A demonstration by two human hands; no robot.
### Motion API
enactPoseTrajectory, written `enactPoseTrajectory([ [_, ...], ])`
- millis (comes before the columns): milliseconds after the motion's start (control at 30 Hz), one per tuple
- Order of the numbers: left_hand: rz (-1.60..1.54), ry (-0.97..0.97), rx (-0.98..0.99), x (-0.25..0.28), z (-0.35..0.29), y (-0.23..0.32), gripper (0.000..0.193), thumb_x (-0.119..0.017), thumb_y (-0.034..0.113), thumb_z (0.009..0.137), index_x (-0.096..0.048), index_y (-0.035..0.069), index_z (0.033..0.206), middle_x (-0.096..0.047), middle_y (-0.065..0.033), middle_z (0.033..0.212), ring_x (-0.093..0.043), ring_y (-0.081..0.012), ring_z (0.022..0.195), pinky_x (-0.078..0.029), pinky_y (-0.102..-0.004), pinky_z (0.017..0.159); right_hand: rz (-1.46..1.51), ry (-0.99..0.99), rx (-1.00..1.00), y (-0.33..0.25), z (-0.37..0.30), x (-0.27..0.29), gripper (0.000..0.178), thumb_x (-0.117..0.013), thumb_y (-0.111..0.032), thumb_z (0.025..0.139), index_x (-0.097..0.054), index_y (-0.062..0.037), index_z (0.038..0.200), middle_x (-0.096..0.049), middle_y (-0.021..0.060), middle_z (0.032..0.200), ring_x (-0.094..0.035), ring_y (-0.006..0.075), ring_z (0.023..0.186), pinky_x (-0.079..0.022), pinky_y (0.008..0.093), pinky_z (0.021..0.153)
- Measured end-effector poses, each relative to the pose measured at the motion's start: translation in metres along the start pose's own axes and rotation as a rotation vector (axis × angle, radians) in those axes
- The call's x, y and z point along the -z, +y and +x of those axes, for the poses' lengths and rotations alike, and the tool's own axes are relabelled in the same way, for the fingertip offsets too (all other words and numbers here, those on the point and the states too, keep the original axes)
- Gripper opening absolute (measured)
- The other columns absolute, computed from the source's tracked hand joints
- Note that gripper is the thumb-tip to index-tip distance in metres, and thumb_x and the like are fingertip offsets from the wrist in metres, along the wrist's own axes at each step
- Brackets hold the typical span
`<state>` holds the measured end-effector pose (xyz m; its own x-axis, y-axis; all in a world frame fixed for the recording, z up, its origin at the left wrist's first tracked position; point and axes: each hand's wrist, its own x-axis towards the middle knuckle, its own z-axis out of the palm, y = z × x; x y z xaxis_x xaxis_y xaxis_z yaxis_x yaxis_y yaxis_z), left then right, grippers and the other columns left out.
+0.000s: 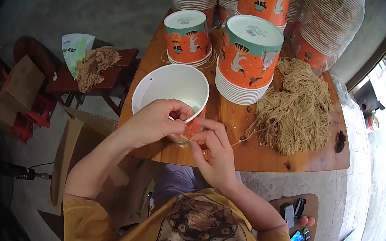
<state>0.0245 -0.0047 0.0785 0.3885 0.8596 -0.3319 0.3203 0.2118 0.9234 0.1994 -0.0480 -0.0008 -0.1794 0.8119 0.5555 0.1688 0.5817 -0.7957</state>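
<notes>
While the bucket [173,87] sits mouth up near the desk's [266,163] near edge, left hand [156,121] has its grip curled at the rim, fingertips close together; can't tell what's pinched. Right hand's [215,153] grip is part-closed by the outer wall; hold unclear too. Cord pile [298,110] lies right, inverted stack [248,64] behind.

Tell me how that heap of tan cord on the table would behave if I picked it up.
The heap of tan cord would probably sag, since its thin strands already droop in loose curves. It may trail strands, as they lie overlapped. Rolling seems unlikely: it lies spread on the table.
</notes>
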Motion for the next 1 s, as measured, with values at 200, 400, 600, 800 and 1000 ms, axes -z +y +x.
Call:
enactPoseTrajectory([
  [200, 0.025, -0.019, -0.024, -0.001, 0.003, 0.003, 0.023, -0.055, -0.001, 0.082, -0.058, -0.002, 0.105, -0.055, -0.0012, 0.093, -0.059, -0.01, 0.082, -0.052, -0.0239, 0.073, -0.253, -0.046, 0.238, 0.002, -0.003, 0.002, 0.019, -0.066, -0.005, 0.075, -0.055, -0.0075, 0.091, -0.059, 0.0057, 0.11, -0.06, 0.0266, 0.09, -0.052, 0.0336, 0.069],
  [400, -0.054, 0.011, 0.013, 0.0, 0.001, 0.008, 0.02, -0.056, -0.001, 0.079, -0.06, -0.003, 0.099, -0.053, -0.0006, 0.085, -0.057, -0.0093, 0.076, -0.054, -0.0245, 0.068, -0.438, 0.053, 0.347, 0.016, 0.009, 0.01, 0.017, -0.066, -0.004, 0.075, -0.055, -0.0055, 0.088, -0.059, 0.0081, 0.115, -0.061, 0.026, 0.095, -0.052, 0.0336, 0.071],
  [600, -0.033, 0.034, 0.023, -0.005, 0.0, 0.017, 0.023, -0.057, 0.0, 0.079, -0.059, -0.003, 0.101, -0.055, -0.0021, 0.09, -0.058, -0.0099, 0.081, -0.054, -0.0251, 0.07, 0.007, 0.058, -0.185, 0.021, 0.003, 0.015, 0.008, -0.061, -0.002, 0.083, -0.055, -0.0015, 0.089, -0.059, 0.0034, 0.078, -0.049, 0.0074, 0.058, -0.041, 0.024, 0.052],
  [800, -0.052, 0.022, 0.006, 0.0, -0.003, 0.012, 0.025, -0.057, -0.001, 0.079, -0.057, -0.004, 0.104, -0.055, -0.0029, 0.092, -0.058, -0.01, 0.082, -0.053, -0.0254, 0.073, 0.045, 0.019, -0.363, 0.005, 0.017, 0.008, 0.012, -0.06, -0.013, 0.084, -0.055, -0.0041, 0.091, -0.056, 0.009, 0.062, -0.049, 0.0131, 0.049, -0.042, 0.0281, 0.051],
  [1000, -0.02, 0.03, -0.006, 0.002, -0.004, 0.009, 0.028, -0.057, -0.001, 0.08, -0.057, -0.003, 0.107, -0.052, -0.0008, 0.091, -0.055, -0.0086, 0.082, -0.052, -0.0251, 0.075, 0.003, 0.024, -0.363, 0.002, 0.022, 0.005, 0.011, -0.061, -0.013, 0.083, -0.054, -0.0053, 0.087, -0.053, 0.0073, 0.058, -0.047, 0.0129, 0.047, -0.041, 0.0291, 0.049],
])
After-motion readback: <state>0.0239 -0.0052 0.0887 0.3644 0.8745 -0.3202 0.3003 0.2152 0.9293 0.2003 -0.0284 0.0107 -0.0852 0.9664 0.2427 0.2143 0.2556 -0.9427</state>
